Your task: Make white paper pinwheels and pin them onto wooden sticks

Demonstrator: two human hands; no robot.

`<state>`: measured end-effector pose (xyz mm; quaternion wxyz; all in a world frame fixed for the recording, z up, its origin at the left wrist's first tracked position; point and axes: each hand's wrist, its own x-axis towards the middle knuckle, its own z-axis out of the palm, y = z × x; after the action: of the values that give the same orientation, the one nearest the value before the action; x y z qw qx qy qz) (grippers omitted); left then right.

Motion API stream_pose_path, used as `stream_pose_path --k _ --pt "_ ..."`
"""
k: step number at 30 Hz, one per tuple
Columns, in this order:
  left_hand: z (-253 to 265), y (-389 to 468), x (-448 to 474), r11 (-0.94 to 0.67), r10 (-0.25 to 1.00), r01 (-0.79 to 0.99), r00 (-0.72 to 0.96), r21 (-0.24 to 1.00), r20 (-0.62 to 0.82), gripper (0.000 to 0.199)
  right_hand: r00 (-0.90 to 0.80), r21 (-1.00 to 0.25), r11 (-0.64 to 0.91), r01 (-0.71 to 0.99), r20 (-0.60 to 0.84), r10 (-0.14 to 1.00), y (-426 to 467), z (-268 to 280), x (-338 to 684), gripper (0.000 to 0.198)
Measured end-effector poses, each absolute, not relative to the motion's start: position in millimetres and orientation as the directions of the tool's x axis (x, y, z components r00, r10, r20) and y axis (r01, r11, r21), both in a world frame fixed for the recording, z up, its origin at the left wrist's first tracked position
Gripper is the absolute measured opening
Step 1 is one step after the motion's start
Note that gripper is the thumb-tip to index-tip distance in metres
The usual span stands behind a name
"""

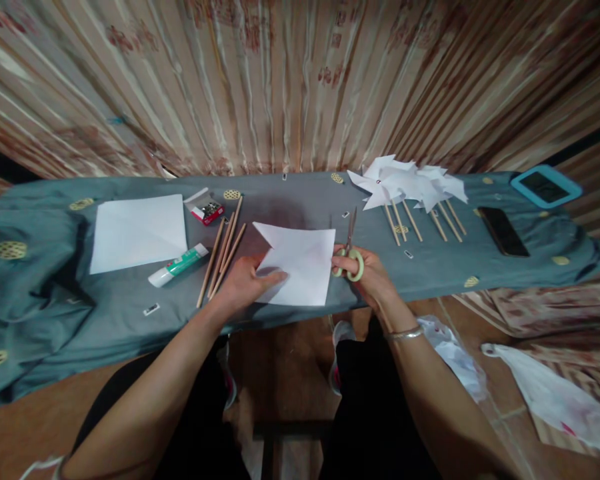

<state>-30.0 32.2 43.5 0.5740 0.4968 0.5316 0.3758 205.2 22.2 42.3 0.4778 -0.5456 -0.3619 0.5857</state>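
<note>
A white paper sheet (pixel 305 267) with a cut at its left side is held up over the near edge of the cloth-covered table. My left hand (pixel 250 280) grips its left edge, thumb on top and the other fingers hidden beneath. At the sheet's right edge, my right hand (pixel 367 270) is closed around a pair of scissors (pixel 353 257) with pale green handles. Their blades point away from me, beside the paper. Whether the right fingers also touch the sheet I cannot tell.
Left lie a stack of paper (pixel 139 233), a glue stick (pixel 179 265), an opened small red box (pixel 206 208) and several wooden sticks (pixel 225 250). Several white pinwheels (pixel 405 183), a phone (pixel 503 231) and a blue-framed device (pixel 546 187) are right. Plastic bags (pixel 555 393) lie on the floor.
</note>
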Motion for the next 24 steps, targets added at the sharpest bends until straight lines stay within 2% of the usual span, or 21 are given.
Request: stream_pose_path --k 3,5,9,12,17,20,24 --pt "49 36 -31 0.212 0.977 -0.123 0.011 0.970 -0.212 0.039 0.109 -0.929 -0.287 -0.232 -0.318 0.942 26 47 206 0.035" --pt "49 37 -32 0.208 0.977 -0.188 -0.013 0.960 -0.214 0.039 0.147 -0.928 -0.264 -0.262 -0.309 0.940 27 49 207 0.037" --pt "45 35 -32 0.277 0.961 -0.115 0.034 0.954 -0.275 0.029 0.199 -0.948 -0.209 -0.242 -0.259 0.945 27 49 210 0.046" --pt "47 32 -28 0.304 0.950 -0.034 0.087 0.952 -0.300 0.021 0.131 -0.962 -0.192 -0.196 -0.220 0.967 26 49 210 0.052" --pt "52 30 -22 0.311 0.945 0.004 0.104 0.951 -0.309 0.023 0.074 -0.969 -0.216 -0.121 -0.226 0.971 27 44 203 0.043" --pt "55 33 -22 0.361 0.930 -0.127 0.124 0.924 -0.347 0.028 0.123 -0.962 -0.214 -0.172 -0.236 0.964 30 42 200 0.039" --pt "61 36 -18 0.371 0.928 -0.471 0.212 0.800 -0.306 0.042 0.304 -0.941 -0.105 -0.322 -0.208 0.930 38 41 199 0.037"
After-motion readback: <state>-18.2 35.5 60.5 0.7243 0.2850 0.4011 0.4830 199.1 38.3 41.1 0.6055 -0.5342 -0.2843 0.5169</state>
